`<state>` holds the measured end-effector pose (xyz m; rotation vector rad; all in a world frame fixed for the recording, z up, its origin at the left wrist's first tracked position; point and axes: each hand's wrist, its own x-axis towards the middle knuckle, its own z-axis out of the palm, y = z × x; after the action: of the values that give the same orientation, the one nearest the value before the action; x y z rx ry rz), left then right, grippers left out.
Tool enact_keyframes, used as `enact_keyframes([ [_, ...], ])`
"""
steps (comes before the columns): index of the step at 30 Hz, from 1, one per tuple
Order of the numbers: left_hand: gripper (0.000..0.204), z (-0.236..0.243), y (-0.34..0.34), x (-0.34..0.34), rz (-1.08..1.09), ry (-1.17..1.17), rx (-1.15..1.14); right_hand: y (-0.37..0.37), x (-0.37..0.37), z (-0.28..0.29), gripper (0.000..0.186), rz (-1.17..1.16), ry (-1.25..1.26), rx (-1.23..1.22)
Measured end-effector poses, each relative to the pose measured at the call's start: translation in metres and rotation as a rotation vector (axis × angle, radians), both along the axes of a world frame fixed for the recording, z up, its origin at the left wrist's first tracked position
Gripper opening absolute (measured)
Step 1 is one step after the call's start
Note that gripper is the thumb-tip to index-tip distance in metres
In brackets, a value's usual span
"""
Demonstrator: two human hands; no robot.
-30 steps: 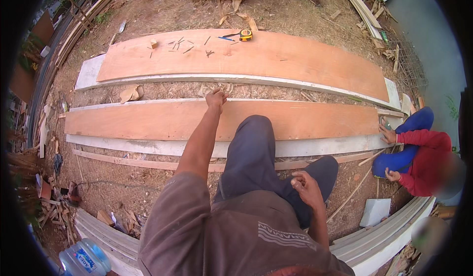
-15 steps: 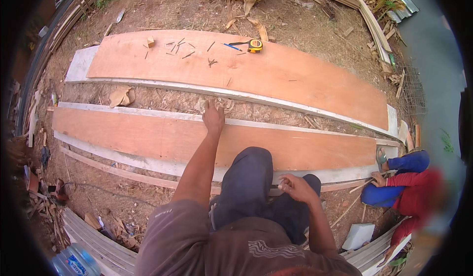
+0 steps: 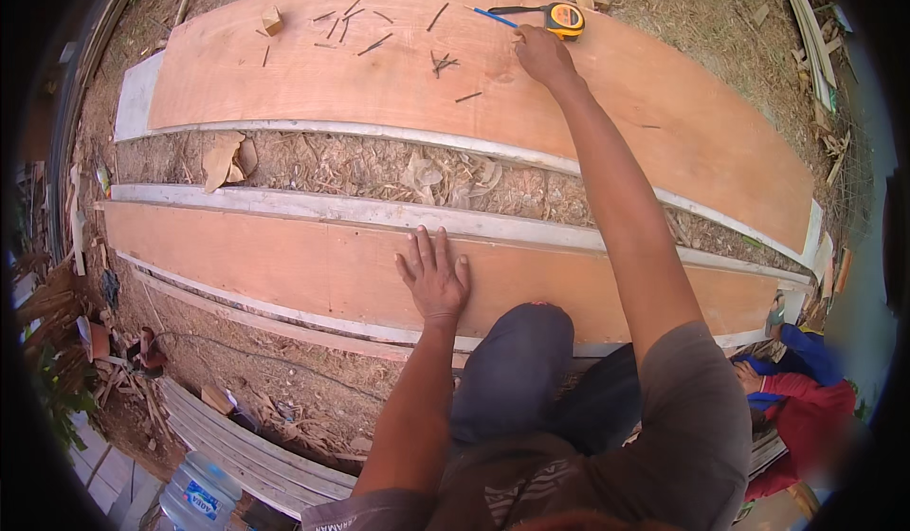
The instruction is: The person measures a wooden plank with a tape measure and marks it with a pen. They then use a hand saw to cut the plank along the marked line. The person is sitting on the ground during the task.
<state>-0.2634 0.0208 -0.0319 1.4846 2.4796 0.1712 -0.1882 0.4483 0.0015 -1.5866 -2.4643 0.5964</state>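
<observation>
You're outdoors on bare brown dirt (image 3: 284, 384), and it's pretty messy, with dry straw-like bits all over. There's a big curled dry leaf (image 3: 226, 163) ahead to your left. Down at your lower left you've got a stack of long pale boards (image 3: 248, 448), with a clear blue-tinted water jug (image 3: 201, 491) just beside it. Wood scraps (image 3: 118, 398) are strewn along the left side, near some green leaves (image 3: 59, 427), and a thin dark cable snakes over the dirt. Off to your upper right, long planks (image 3: 806, 33) lie near a smooth grey-blue surface (image 3: 868, 104); can't tell whether that's wall or water. Light's soft, even daylight.
</observation>
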Motion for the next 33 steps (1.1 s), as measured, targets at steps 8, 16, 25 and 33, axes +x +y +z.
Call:
enact_keyframes([
  [8,0.063,0.004,0.001,0.003,-0.019,-0.053,0.014,0.041,-0.051,-0.055,0.026,-0.046,-0.273,0.297],
  [16,0.067,0.015,0.000,-0.001,0.020,-0.093,0.010,0.162,0.059,-0.077,0.050,0.203,-0.325,0.411],
  [25,0.065,0.028,0.009,-0.004,0.019,-0.153,-0.101,0.054,0.108,-0.042,0.064,-0.224,0.236,-0.029],
  [33,0.069,0.014,0.007,-0.004,0.053,-0.106,0.049,-0.318,0.244,0.074,0.073,-0.753,1.222,-0.803],
])
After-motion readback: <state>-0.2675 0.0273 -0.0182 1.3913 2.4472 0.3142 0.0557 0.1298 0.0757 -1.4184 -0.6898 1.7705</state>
